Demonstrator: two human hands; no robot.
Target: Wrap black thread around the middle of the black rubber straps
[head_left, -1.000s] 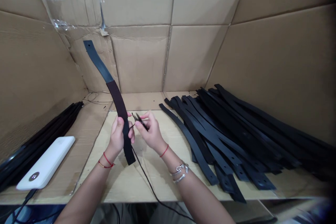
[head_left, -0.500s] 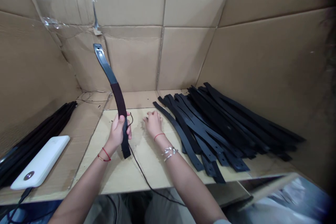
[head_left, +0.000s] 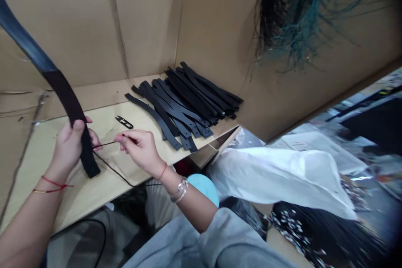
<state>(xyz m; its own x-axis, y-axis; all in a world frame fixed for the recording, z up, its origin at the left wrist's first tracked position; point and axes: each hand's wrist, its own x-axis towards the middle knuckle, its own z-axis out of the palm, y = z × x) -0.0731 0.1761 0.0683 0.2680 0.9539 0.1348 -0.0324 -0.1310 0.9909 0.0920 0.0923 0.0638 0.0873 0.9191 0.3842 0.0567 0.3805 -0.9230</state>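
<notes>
Cardboard carton [head_left: 147, 21] walls rise around a board [head_left: 103, 134] bearing a loose strap pile [head_left: 185, 100]. One strap [head_left: 64, 98], light and flexible by its bow, leather-like, stands raised off the board, its lower end wrapped by the closed left hand [head_left: 70, 146], a secure holding place. Pinched fingers of the right hand [head_left: 140, 148] draw a thin thread [head_left: 105, 145] from it. Snips [head_left: 124, 122] lie nearby.

Soft, even light is being spread over the cardboard wall [head_left: 94, 29], hardly any hard shadows are being cast, and the edges are being bent by wide-angle warp, with the white plastic sheet [head_left: 276, 180] being smeared a bit by blur.
</notes>
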